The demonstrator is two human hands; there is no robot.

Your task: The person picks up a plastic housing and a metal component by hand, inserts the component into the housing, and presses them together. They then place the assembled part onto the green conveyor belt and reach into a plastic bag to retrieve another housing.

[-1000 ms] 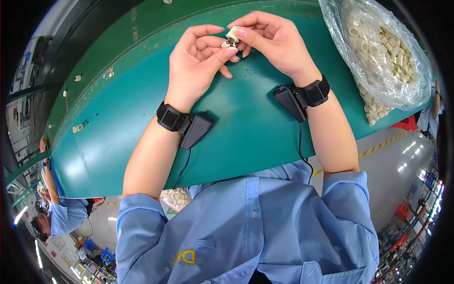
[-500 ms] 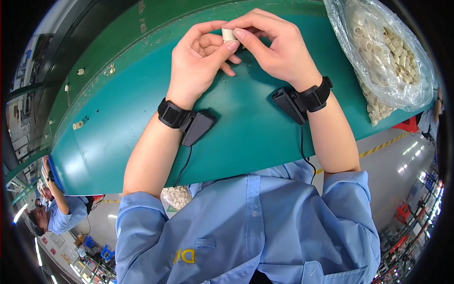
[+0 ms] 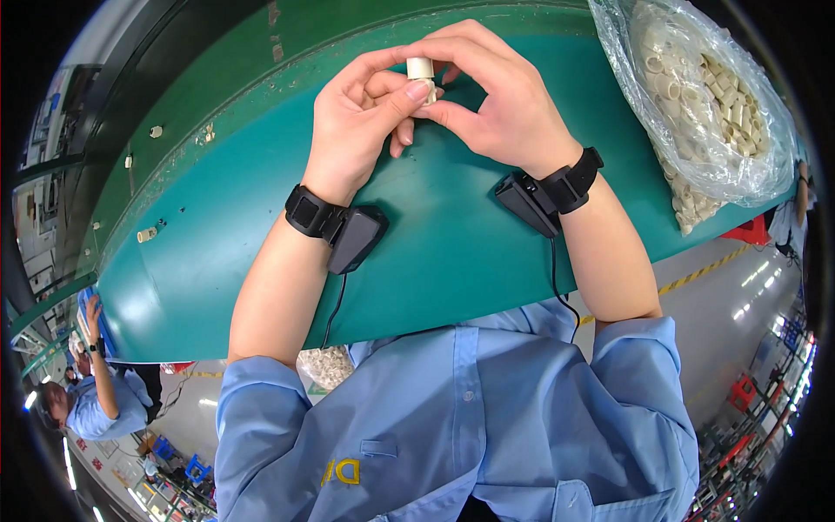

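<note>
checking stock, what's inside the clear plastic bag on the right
The bag holds many cream hollow pieces, some with open ends showing. Whatever lies deeper is covered by upper pieces and can't be seen.

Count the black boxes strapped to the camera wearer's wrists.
2: one black box on the wrist of the left hand, a second black box on the wrist of the right hand. Both wrists show; none seems hidden.

Factory workshop, green workbench, bagged parts, striped floor tape
</note>
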